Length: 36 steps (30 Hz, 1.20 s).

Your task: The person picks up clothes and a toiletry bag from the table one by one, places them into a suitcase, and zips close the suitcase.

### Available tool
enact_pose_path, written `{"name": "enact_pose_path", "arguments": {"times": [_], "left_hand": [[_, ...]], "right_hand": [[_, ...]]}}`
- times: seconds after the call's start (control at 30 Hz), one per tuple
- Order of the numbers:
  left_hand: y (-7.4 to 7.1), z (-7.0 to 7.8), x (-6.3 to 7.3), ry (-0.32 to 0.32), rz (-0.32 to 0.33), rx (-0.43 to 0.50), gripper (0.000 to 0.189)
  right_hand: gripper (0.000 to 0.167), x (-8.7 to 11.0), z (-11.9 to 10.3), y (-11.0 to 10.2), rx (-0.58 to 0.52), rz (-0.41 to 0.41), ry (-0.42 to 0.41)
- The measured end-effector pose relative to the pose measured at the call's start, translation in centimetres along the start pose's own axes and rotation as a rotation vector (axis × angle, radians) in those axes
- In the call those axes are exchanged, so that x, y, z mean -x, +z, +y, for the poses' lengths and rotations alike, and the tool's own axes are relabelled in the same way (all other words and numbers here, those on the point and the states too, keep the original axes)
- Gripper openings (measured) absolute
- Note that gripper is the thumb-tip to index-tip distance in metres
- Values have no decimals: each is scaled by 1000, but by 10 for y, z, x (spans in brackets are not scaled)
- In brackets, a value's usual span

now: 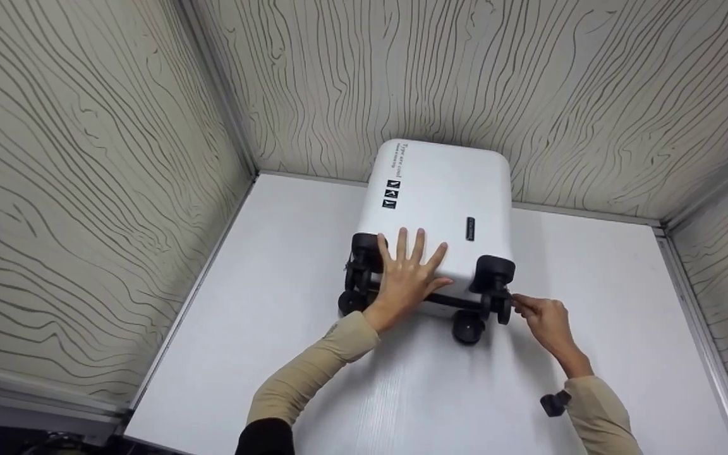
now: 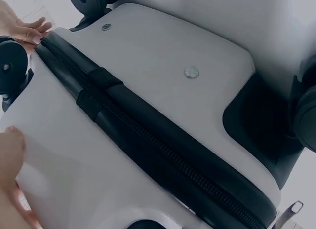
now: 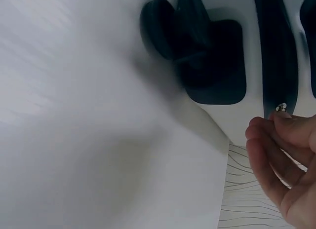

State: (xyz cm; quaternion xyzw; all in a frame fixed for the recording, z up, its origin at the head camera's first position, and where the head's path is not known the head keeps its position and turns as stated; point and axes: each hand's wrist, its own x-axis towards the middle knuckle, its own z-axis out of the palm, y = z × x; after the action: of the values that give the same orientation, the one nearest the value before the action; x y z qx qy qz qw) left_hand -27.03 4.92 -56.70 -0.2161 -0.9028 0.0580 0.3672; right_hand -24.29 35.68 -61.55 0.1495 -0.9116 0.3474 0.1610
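Observation:
A white hard-shell suitcase (image 1: 440, 189) lies on a white table, its black wheels (image 1: 493, 278) facing me. My left hand (image 1: 407, 278) rests on the shell near the wheel end, fingers straight and spread. At the right corner beside the wheels, my right hand (image 1: 544, 319) pinches a small metal zipper pull (image 3: 281, 107) between thumb and fingers. Across the wheel end runs the black zipper (image 2: 163, 145), its teeth closed along the stretch in the left wrist view. A second zipper pull (image 2: 295, 208) sticks out at the opposite corner.
Wood-grain panels stand around the table: a left wall (image 1: 86, 189), a back wall (image 1: 465, 76) just behind the suitcase and one at the right. White tabletop (image 1: 364, 392) extends in front. A small black device (image 1: 555, 403) sits by my right sleeve.

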Motion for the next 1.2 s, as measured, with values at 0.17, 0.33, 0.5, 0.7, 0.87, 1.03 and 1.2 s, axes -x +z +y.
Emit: {"name": "enact_pose_path", "arguments": {"times": [0.17,0.33,0.5,0.7,0.87,1.03,1.2], "left_hand": [[-2,1,1,-7,-45,-16,69],[-4,3,1,-16,-62,-24,70],[-4,4,0,-19,-25,-13,70],[-4,1,-1,-26,4,55,71],[-10,-6,-5,-5,-52,162,70],[-11,-15,-9,16,-139,213,68],[-7,-18,-10,31,-173,157,70]], "right_hand": [[20,3,0,-1,-36,-27,-28],[20,8,-3,-3,-55,-97,-67],[17,9,-8,-7,-83,-167,-97],[15,8,-8,-5,-64,-215,-49],[12,4,-6,-5,-35,-282,4],[8,1,-7,-4,-42,-323,43],[8,0,-5,-2,-66,-341,68]]}}
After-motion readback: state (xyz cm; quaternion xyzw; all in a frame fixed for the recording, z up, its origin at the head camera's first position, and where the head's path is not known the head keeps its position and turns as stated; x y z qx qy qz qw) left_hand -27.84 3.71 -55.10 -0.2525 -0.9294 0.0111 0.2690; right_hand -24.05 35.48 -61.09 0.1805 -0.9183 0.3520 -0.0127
